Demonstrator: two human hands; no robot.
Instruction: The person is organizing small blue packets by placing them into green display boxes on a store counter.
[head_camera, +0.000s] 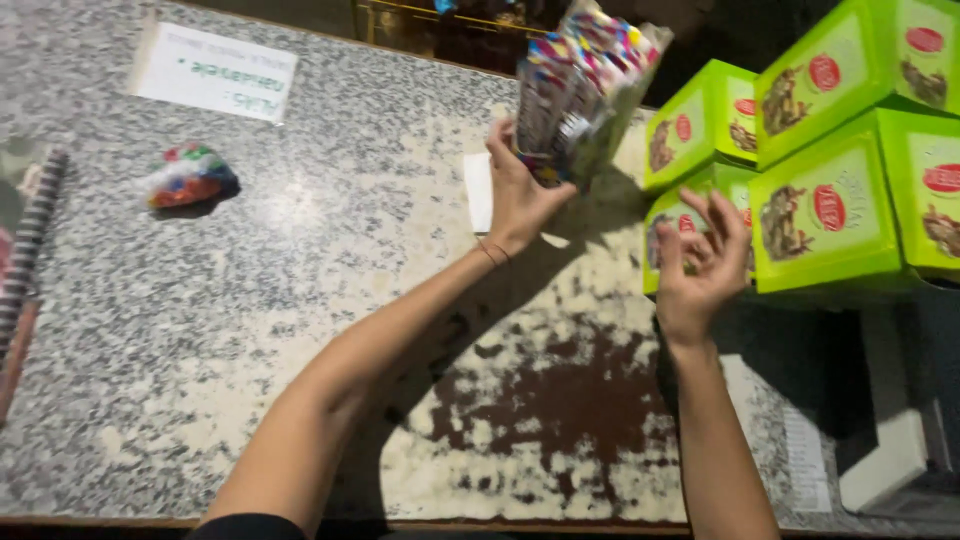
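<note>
1. The left hand (518, 195) is gripping a bundle of multicoloured packets (585, 85) by its lower end, lifting it clear of the speckled stone counter (300, 300).
2. The right hand (700, 265) is hanging released, fingers spread, holding nothing, just in front of stacked green boxes (820, 215).
3. A small white card (480, 190) is lying just behind the left hand.
4. A small colourful bag (188, 177) is sitting well off to that hand's left.
</note>
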